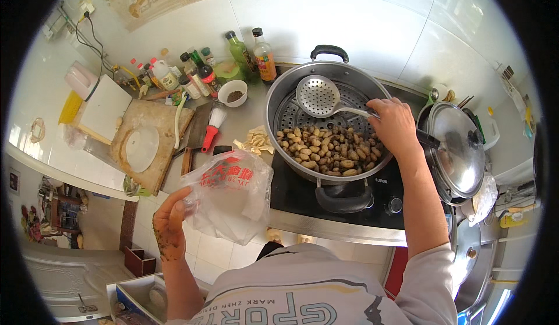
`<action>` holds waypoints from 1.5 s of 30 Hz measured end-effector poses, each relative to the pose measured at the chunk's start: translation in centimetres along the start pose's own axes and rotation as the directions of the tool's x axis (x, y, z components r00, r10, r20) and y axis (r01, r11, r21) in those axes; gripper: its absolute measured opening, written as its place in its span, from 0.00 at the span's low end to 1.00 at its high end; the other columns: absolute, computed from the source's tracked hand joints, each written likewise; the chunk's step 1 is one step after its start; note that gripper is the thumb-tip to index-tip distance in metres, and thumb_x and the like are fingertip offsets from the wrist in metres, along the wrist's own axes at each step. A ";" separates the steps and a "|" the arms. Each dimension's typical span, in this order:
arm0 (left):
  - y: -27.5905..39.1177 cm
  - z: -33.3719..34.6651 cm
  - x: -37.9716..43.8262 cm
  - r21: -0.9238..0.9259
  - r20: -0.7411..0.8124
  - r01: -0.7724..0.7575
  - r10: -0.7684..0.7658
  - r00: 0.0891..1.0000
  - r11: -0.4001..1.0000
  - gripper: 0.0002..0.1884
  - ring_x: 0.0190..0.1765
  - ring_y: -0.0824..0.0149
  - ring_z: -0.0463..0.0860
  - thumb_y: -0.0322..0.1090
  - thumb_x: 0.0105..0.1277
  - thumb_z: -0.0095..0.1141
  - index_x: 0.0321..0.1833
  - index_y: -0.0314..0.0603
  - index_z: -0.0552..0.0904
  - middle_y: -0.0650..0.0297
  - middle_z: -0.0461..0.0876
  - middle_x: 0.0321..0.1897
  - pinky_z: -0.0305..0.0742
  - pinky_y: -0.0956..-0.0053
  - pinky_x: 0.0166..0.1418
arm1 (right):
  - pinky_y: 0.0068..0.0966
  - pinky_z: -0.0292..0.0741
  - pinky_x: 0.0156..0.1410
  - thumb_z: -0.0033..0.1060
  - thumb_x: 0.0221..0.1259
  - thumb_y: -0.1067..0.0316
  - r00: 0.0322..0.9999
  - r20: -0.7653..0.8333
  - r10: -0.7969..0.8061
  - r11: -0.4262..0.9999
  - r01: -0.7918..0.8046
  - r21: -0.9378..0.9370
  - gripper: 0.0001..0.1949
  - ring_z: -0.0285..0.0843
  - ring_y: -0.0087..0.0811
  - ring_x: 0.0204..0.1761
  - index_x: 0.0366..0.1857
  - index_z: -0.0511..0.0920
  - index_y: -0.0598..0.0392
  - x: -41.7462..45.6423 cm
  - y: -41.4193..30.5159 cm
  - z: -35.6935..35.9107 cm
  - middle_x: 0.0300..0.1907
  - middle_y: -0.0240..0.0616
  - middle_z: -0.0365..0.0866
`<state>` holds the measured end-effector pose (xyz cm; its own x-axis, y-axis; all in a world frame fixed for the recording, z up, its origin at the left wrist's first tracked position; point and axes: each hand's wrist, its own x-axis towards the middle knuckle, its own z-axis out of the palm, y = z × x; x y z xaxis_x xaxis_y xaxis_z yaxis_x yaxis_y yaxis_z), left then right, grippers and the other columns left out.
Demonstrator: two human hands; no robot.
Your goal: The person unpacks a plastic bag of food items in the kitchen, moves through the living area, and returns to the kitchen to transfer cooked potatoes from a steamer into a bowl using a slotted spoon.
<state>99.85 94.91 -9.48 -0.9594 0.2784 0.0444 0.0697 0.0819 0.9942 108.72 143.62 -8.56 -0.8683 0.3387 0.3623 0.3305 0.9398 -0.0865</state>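
Observation:
My right hand [395,124] grips the handle of a perforated metal skimmer [319,95], whose bowl hangs over the far side of a large steamer pot [271,119]. Unshelled peanuts [332,150] cover the near half of the pot's perforated rack [286,115]; part of the rack shows behind them. My left hand [171,224], with dark green bits stuck to its side and wrist, pinches the edge of a clear plastic bag [227,198] with red writing. The bag hangs in front of the counter, left of the pot, and looks empty.
The pot stands on a black cooktop [292,194]. Behind a white bowl of dark granules [232,93] stand several bottles [264,56]. A cleaver [201,124], a red-handled brush [212,128] and a wooden board [174,115] lie left. A lidded pan [456,150] stands close on the right.

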 end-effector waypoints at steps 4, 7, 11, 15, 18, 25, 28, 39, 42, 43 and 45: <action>-0.2 -1.7 -1.1 0.024 -0.031 0.038 -0.037 0.999 0.999 0.21 0.57 0.60 0.87 0.38 0.79 0.55 0.65 0.28 0.83 0.51 0.85 0.62 0.82 0.67 0.63 | 0.42 0.74 0.65 0.75 0.60 0.65 0.998 0.051 0.023 0.999 -0.021 -0.039 0.16 0.83 0.41 0.58 0.52 0.87 0.47 -0.4 0.2 -0.5 0.46 0.35 0.90; 0.7 -1.9 -1.7 0.044 -0.039 0.017 -0.015 0.999 0.999 0.21 0.56 0.60 0.87 0.39 0.79 0.55 0.64 0.27 0.83 0.51 0.86 0.61 0.82 0.67 0.62 | 0.42 0.73 0.66 0.75 0.59 0.65 0.997 0.067 -0.023 1.000 0.025 -0.017 0.16 0.83 0.40 0.58 0.52 0.87 0.47 -0.3 -1.1 -0.3 0.47 0.35 0.90; 0.6 -3.0 -2.0 0.041 -0.017 -0.025 0.026 1.000 0.999 0.21 0.60 0.58 0.86 0.37 0.79 0.54 0.64 0.25 0.82 0.49 0.85 0.62 0.82 0.62 0.67 | 0.42 0.73 0.66 0.75 0.58 0.65 0.995 0.104 0.009 1.000 -0.007 -0.013 0.17 0.83 0.41 0.58 0.53 0.87 0.47 -0.9 -0.9 -0.8 0.49 0.36 0.90; 0.2 -4.6 -1.8 -0.006 0.013 -0.047 0.047 0.999 0.999 0.20 0.60 0.57 0.86 0.37 0.79 0.54 0.63 0.25 0.83 0.49 0.84 0.62 0.82 0.61 0.66 | 0.42 0.78 0.65 0.74 0.60 0.66 0.994 -0.099 0.041 0.996 -0.033 0.087 0.16 0.85 0.44 0.57 0.53 0.88 0.50 -1.6 -2.3 -4.1 0.53 0.41 0.90; -0.2 -7.0 -3.0 -0.007 0.011 -0.027 0.027 1.000 1.000 0.20 0.58 0.57 0.87 0.36 0.77 0.54 0.63 0.26 0.83 0.50 0.85 0.61 0.82 0.62 0.64 | 0.34 0.81 0.60 0.75 0.63 0.66 0.966 -0.202 0.164 0.852 -0.036 0.522 0.16 0.88 0.40 0.52 0.54 0.88 0.53 -4.0 -9.1 -8.7 0.51 0.43 0.91; -0.9 -10.1 -3.2 0.007 0.220 -0.022 0.020 0.975 1.000 0.19 0.57 0.57 0.87 0.29 0.71 0.56 0.60 0.25 0.85 0.51 0.83 0.61 0.80 0.66 0.65 | 0.32 0.85 0.47 0.84 0.49 0.66 0.969 0.147 -0.197 0.617 0.006 0.787 0.41 0.89 0.37 0.40 0.74 0.75 0.50 -8.4 -26.3 -5.2 0.63 0.48 0.83; 0.9 -10.0 -2.8 0.015 0.331 -0.053 0.045 0.942 0.999 0.18 0.60 0.59 0.85 0.25 0.69 0.55 0.60 0.26 0.85 0.51 0.82 0.61 0.76 0.66 0.70 | 0.32 0.84 0.46 0.82 0.49 0.69 0.946 0.256 -0.200 0.719 -0.036 0.694 0.37 0.88 0.40 0.40 0.70 0.77 0.47 -7.9 -29.6 1.1 0.56 0.43 0.87; -2.5 -18.4 -7.8 0.159 0.126 -0.056 0.036 0.991 0.986 0.18 0.60 0.63 0.85 0.27 0.71 0.61 0.63 0.40 0.85 0.54 0.81 0.68 0.83 0.67 0.61 | 0.31 0.82 0.59 0.54 0.45 0.90 0.988 0.013 -0.154 0.779 0.114 0.616 0.26 0.89 0.33 0.51 0.52 0.87 0.61 -1.1 -33.5 6.1 0.47 0.42 0.92; -2.9 -19.7 -9.7 0.107 0.010 0.053 -0.055 0.998 0.993 0.17 0.58 0.64 0.86 0.31 0.73 0.62 0.63 0.40 0.85 0.55 0.84 0.65 0.82 0.67 0.61 | 0.27 0.84 0.50 0.53 0.54 0.90 0.999 0.049 0.004 0.697 -0.038 0.716 0.25 0.86 0.28 0.52 0.57 0.85 0.61 3.9 -31.6 8.2 0.49 0.37 0.90; -3.2 -20.0 -10.4 0.111 -0.008 0.095 -0.094 0.996 0.989 0.17 0.57 0.64 0.86 0.32 0.73 0.62 0.63 0.39 0.84 0.56 0.84 0.64 0.82 0.67 0.61 | 0.21 0.79 0.39 0.55 0.66 0.80 0.999 -0.018 0.048 0.603 -0.015 0.797 0.20 0.84 0.22 0.38 0.60 0.84 0.54 5.9 -29.8 10.4 0.45 0.32 0.90; -3.6 -20.3 -12.0 0.097 -0.035 0.183 -0.180 0.983 0.978 0.18 0.56 0.64 0.86 0.34 0.73 0.62 0.63 0.39 0.84 0.57 0.85 0.63 0.82 0.67 0.61 | 0.20 0.77 0.39 0.55 0.70 0.76 0.998 -0.064 0.022 0.716 0.029 0.697 0.19 0.85 0.22 0.37 0.62 0.84 0.51 8.0 -30.6 9.8 0.43 0.29 0.90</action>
<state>105.60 71.83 -11.61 -0.9651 0.2258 -0.1324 -0.0809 0.2239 0.9713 88.03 118.05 -12.12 -0.8352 0.3558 0.4194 -0.0465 0.7142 -0.6984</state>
